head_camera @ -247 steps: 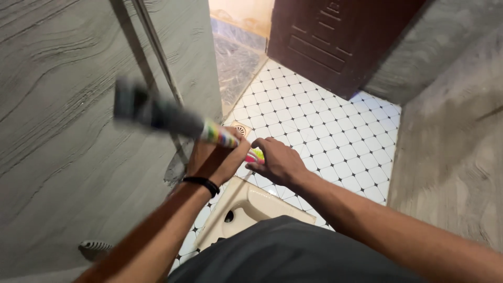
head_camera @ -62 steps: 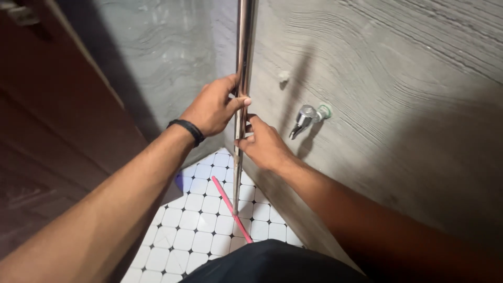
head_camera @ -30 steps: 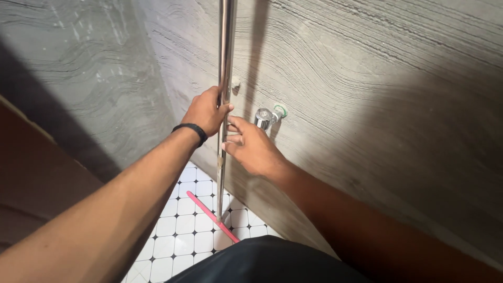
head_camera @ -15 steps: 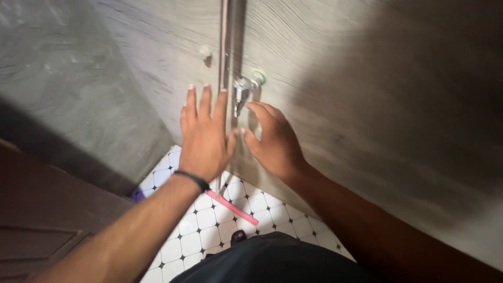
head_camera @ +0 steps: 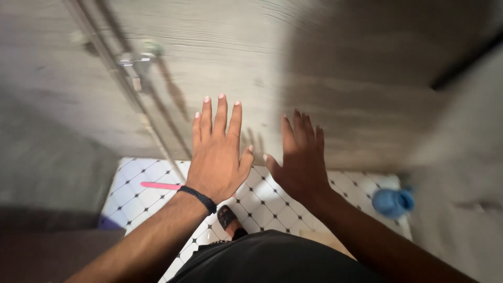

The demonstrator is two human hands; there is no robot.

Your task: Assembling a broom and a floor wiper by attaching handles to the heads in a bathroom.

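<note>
Blurred metal pipe (head_camera: 137, 112), tap (head_camera: 137, 58) indistinct

- floor (head_camera: 272, 202) is white tile with little black diamond dots at the corners, classic bathroom look, only a strip of it shows under the grey wood-grain wall
- pink stick-like thing (head_camera: 160, 185) lying flat on the tiles over on the left, near the foot of the metal pole; too blurry to say what it is
- blue plastic container (head_camera: 393, 202) sitting on the floor at the far right, close to the wall corner
- a foot in a dark sandal (head_camera: 229, 218) planted on the tiles near the middle, bottom of the shot
- something purple (head_camera: 111, 222) at the floor's left edge, can't make it out
</note>
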